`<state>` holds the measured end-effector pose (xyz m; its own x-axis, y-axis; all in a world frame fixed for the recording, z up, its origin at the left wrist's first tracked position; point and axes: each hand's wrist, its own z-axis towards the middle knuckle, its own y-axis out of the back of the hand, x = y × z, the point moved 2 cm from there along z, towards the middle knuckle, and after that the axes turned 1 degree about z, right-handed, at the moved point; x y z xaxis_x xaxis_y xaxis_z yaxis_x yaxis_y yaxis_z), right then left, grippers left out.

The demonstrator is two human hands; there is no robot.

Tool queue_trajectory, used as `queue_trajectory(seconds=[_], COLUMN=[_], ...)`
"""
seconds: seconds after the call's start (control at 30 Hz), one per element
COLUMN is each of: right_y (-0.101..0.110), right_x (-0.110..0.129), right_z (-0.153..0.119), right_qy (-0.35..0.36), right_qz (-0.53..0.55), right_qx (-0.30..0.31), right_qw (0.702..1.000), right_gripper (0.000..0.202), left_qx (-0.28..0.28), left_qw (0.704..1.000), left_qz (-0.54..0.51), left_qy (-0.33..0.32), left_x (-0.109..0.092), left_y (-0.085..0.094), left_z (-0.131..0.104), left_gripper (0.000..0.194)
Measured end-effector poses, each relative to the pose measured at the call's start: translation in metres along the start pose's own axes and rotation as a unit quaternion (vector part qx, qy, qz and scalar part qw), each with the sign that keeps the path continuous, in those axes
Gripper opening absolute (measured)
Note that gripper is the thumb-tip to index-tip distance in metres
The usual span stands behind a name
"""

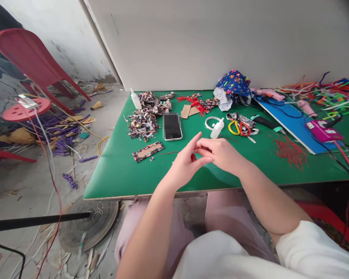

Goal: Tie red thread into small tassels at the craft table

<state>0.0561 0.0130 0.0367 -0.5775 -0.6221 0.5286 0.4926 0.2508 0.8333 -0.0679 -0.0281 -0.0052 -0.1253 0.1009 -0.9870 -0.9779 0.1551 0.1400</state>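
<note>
Meeting at the fingers, the left hand (182,164) and right hand (225,154) conceal their contact area; whether either grips anything is indeterminable. The white bottle (216,129) sits beyond the right hand on the green bench (113,176). Scraps litter the floor (114,102).

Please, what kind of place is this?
Probably a small craft workshop: scissors, a squeeze bottle and patterned fabric scraps lie on the green table, and offcuts litter the floor.

Surface (119,176): bare strip along near left edge, passable; phone (172,128) and bottle (216,129) obstruct beyond.
</note>
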Motion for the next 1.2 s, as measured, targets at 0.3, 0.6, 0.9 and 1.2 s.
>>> queue_trajectory(seconds=[0.3, 0.6, 0.9, 1.2], right_y=[0.006, 0.012, -0.018, -0.034], right_x=[-0.007, -0.008, -0.035, -0.029], right_z=[0.0, 0.005, -0.005, -0.003], right_qy=[0.023, 0.034, -0.149, -0.156], right_qz=[-0.049, -0.009, 0.299, 0.512], right_qx=[-0.016, -0.071, -0.131, -0.187], right_qw=[0.998, 0.997, 0.933, 0.824], right_gripper=[0.017, 0.013, 0.028, 0.015], left_qx=[-0.089, -0.116, -0.13, -0.098], left_qw=[0.986, 0.982, 0.989, 0.994], left_qz=[0.128, 0.141, -0.052, -0.026], left_qy=[-0.053, -0.045, 0.038, 0.042], left_x=[-0.009, -0.005, 0.001, -0.001], left_y=[0.01, 0.017, 0.018, 0.009], left_z=[0.0, -0.002, 0.004, 0.006], left_gripper=[0.025, 0.023, 0.025, 0.027])
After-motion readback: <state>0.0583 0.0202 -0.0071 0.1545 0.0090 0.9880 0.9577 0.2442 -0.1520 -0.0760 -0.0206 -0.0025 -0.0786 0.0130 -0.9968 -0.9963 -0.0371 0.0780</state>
